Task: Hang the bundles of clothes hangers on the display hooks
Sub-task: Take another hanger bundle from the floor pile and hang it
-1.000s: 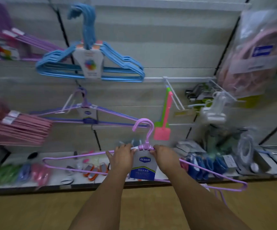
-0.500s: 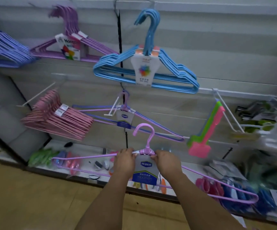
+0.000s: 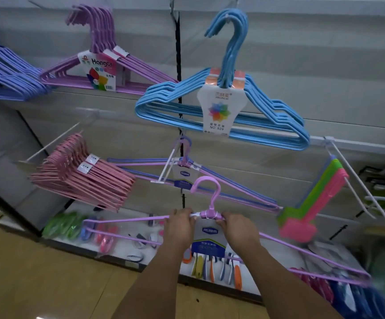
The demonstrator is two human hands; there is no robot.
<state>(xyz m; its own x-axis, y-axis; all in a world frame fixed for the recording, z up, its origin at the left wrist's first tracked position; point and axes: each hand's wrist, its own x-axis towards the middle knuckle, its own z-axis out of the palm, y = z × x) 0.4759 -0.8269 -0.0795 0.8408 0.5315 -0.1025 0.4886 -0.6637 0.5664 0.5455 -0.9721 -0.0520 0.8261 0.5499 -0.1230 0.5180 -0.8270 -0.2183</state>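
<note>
Your left hand [image 3: 179, 227] and right hand [image 3: 240, 231] grip a lilac hanger bundle [image 3: 206, 218] at its neck, below the white display hook [image 3: 167, 168] holding a matching bundle [image 3: 187, 165].

A low shelf [image 3: 76, 246] ran below the wall; peelers [image 3: 217, 268] lay at six o'clock, green packets [image 3: 59, 227] at eight.

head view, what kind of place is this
Most likely a household goods shop aisle: labelled blue hangers and pink hangers hang from wall hooks, and small packaged wares line the bottom shelf.
</note>
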